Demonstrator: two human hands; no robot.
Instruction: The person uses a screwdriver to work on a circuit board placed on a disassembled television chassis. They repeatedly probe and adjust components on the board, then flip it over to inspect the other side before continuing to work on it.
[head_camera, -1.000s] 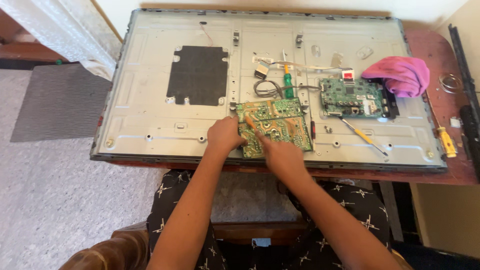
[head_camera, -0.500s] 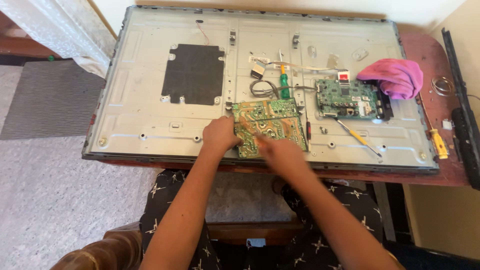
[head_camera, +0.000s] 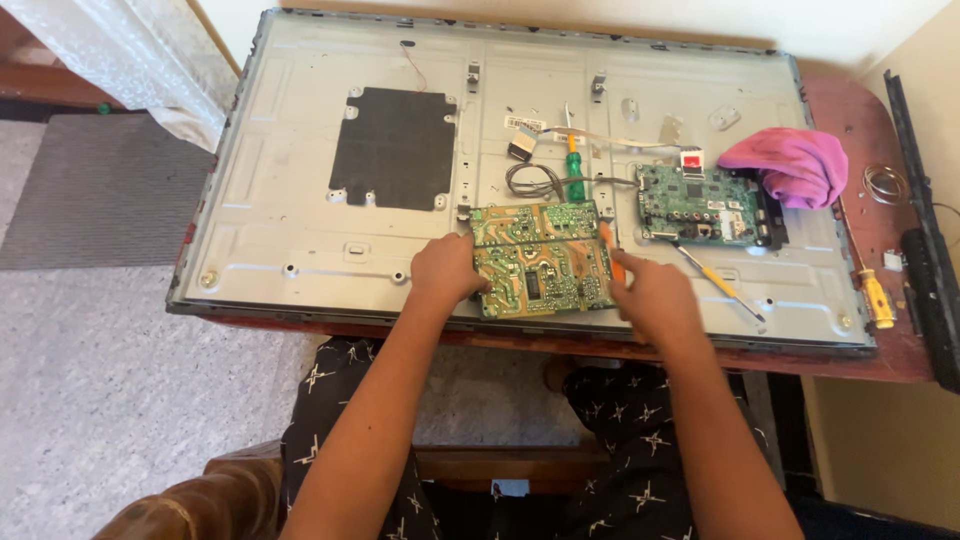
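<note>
Black pad at left of the grey metal back panel. Left hand curled, gripping left edge of yellow-green circuit board, which lies near the panel's front edge. Right hand closed around orange-handled tool at the board's right edge. Further right: green circuit board, pink cloth.

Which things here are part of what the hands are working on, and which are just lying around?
In use:
- left hand on the left edge of the yellow-green circuit board
- right hand at its right edge, holding an orange-handled tool
- grey metal back panel under the board

Lying about:
- smaller green board
- pink cloth
- green screwdriver
- yellow screwdriver
</note>
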